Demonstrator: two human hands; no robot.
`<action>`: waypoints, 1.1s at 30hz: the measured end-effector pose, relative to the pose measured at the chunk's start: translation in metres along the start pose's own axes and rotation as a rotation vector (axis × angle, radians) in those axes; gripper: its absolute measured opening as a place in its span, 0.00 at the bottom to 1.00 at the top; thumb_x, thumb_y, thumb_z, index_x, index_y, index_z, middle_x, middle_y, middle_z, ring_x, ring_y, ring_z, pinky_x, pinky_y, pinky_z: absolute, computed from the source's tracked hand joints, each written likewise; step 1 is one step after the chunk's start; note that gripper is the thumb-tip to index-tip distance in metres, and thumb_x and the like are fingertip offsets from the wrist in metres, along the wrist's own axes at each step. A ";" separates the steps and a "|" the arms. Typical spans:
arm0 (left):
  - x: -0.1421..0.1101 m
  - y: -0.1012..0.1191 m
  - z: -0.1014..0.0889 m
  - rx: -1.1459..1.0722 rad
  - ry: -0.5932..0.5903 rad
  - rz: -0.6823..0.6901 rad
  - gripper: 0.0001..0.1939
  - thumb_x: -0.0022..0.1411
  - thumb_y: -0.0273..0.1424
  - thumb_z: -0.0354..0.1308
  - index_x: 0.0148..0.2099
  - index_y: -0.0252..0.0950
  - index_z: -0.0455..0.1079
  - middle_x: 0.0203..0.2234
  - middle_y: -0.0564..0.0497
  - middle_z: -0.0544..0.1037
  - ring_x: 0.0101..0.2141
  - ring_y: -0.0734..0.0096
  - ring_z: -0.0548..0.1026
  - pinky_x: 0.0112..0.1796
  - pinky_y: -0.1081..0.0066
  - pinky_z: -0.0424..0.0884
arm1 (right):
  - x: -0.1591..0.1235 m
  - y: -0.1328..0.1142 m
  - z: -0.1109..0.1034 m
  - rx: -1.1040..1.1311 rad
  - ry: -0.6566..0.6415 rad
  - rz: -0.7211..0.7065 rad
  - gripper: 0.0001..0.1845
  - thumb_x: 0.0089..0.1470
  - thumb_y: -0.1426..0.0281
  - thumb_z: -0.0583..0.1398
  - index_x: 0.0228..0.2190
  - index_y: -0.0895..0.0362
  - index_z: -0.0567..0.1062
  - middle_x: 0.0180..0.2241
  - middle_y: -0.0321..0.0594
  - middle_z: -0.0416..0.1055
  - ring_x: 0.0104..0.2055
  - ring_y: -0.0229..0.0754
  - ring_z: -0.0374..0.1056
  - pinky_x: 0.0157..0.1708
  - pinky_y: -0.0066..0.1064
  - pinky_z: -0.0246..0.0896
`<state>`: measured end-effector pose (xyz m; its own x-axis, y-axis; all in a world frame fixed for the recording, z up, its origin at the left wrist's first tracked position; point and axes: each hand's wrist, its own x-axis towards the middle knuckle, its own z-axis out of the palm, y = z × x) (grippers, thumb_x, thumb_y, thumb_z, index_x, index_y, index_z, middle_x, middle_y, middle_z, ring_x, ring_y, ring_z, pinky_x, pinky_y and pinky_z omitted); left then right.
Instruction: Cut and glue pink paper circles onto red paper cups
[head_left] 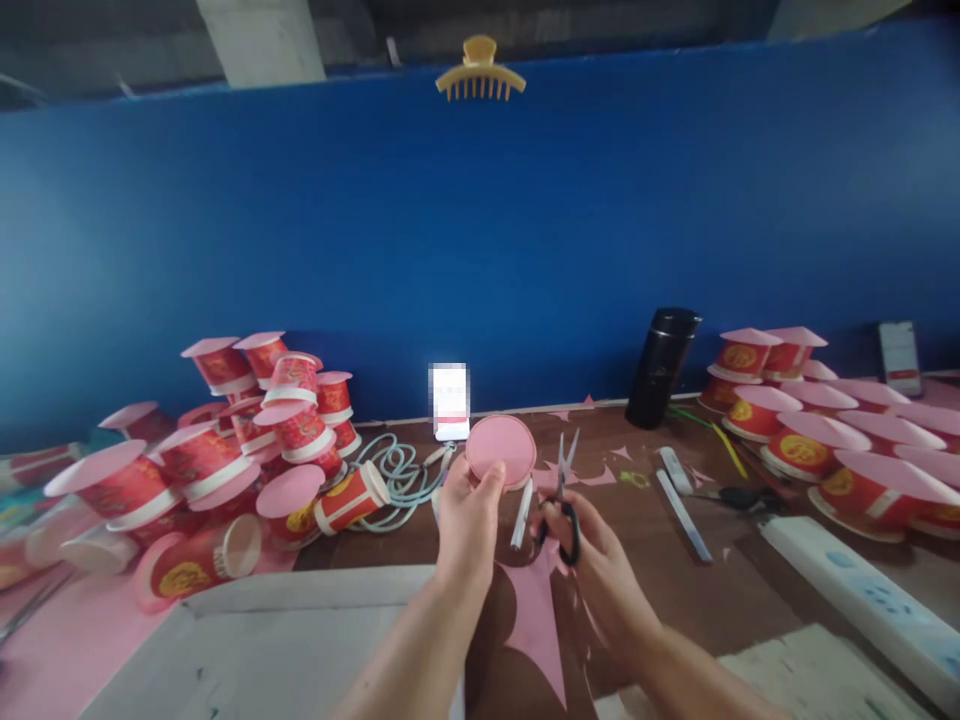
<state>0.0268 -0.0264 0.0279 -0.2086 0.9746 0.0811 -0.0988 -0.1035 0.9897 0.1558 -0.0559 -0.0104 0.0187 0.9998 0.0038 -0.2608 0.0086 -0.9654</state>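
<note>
My left hand is closed on a round pink paper disc, thumb flat on its face. A darker line runs around the disc near its edge; whether a cup sits behind it I cannot tell. My right hand grips a pair of scissors with dark handles. Their blades point up and stand apart, just right of the disc, not touching it. Between the hands lies a white pen. Below them is a pink paper offcut with curved cut-outs.
Red paper cups with pink discs are piled at left and right. A lit phone leans on the blue wall. Also there: a black flask, coiled cable, power strip, white box.
</note>
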 end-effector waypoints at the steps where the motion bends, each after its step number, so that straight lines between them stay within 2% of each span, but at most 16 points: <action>1: 0.005 -0.002 0.006 -0.086 0.038 0.010 0.12 0.56 0.38 0.60 0.39 0.36 0.69 0.30 0.51 0.76 0.32 0.70 0.74 0.36 0.71 0.69 | -0.001 0.005 -0.001 -0.016 -0.041 0.007 0.17 0.51 0.56 0.64 0.39 0.52 0.74 0.29 0.36 0.70 0.32 0.40 0.63 0.33 0.29 0.60; 4: 0.018 -0.007 0.015 -0.233 0.072 -0.002 0.12 0.55 0.38 0.61 0.37 0.36 0.68 0.27 0.53 0.75 0.29 0.71 0.74 0.33 0.71 0.69 | -0.004 0.013 -0.005 -0.029 -0.136 -0.021 0.18 0.46 0.59 0.67 0.39 0.52 0.75 0.32 0.37 0.70 0.35 0.42 0.64 0.38 0.32 0.61; 8: 0.023 -0.012 0.012 -0.269 0.028 0.017 0.11 0.56 0.39 0.61 0.35 0.37 0.67 0.30 0.52 0.76 0.33 0.70 0.75 0.36 0.71 0.69 | -0.006 0.011 -0.005 -0.112 -0.224 0.016 0.19 0.45 0.60 0.68 0.40 0.53 0.75 0.31 0.37 0.71 0.35 0.42 0.65 0.38 0.31 0.61; 11: 0.021 -0.018 0.009 -0.392 -0.010 -0.007 0.11 0.54 0.38 0.63 0.34 0.37 0.68 0.30 0.52 0.76 0.33 0.71 0.75 0.38 0.70 0.69 | -0.006 0.011 -0.005 -0.122 -0.256 0.003 0.20 0.46 0.60 0.68 0.41 0.54 0.76 0.33 0.38 0.71 0.36 0.42 0.65 0.38 0.31 0.61; 17: 0.021 -0.031 0.014 -0.541 0.047 -0.091 0.12 0.47 0.35 0.67 0.30 0.34 0.70 0.24 0.54 0.73 0.26 0.79 0.71 0.32 0.76 0.66 | -0.002 0.021 -0.008 -0.118 -0.288 -0.006 0.20 0.50 0.62 0.66 0.45 0.54 0.74 0.33 0.37 0.71 0.35 0.38 0.63 0.37 0.29 0.61; 20: 0.021 -0.035 0.013 -0.511 0.046 -0.082 0.11 0.48 0.35 0.67 0.29 0.35 0.70 0.21 0.56 0.72 0.23 0.80 0.68 0.28 0.78 0.64 | -0.001 0.023 -0.009 -0.106 -0.297 0.008 0.19 0.50 0.63 0.66 0.45 0.54 0.74 0.33 0.37 0.71 0.36 0.38 0.65 0.38 0.28 0.61; 25: 0.019 -0.042 0.009 -0.378 0.012 -0.056 0.12 0.50 0.38 0.65 0.29 0.35 0.68 0.19 0.56 0.69 0.20 0.80 0.66 0.24 0.78 0.62 | -0.003 0.020 -0.010 -0.125 -0.278 0.003 0.19 0.51 0.63 0.65 0.44 0.55 0.74 0.30 0.36 0.70 0.32 0.37 0.63 0.34 0.27 0.60; 30: 0.014 -0.039 0.012 -0.298 -0.016 -0.095 0.11 0.53 0.36 0.63 0.29 0.35 0.66 0.16 0.58 0.66 0.18 0.83 0.63 0.22 0.81 0.59 | -0.003 0.012 -0.007 -0.101 -0.266 0.004 0.18 0.49 0.63 0.66 0.42 0.56 0.75 0.31 0.37 0.70 0.34 0.38 0.63 0.37 0.29 0.60; 33: 0.011 -0.036 0.015 -0.261 -0.019 -0.123 0.12 0.54 0.37 0.62 0.28 0.35 0.65 0.15 0.59 0.66 0.16 0.83 0.62 0.20 0.81 0.57 | -0.002 0.009 -0.007 -0.124 -0.237 0.016 0.18 0.49 0.62 0.66 0.42 0.57 0.76 0.29 0.35 0.69 0.30 0.35 0.60 0.32 0.27 0.58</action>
<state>0.0424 -0.0088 -0.0052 -0.1617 0.9863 -0.0334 -0.3700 -0.0292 0.9286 0.1601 -0.0581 -0.0212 -0.2151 0.9760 0.0348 -0.1390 0.0047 -0.9903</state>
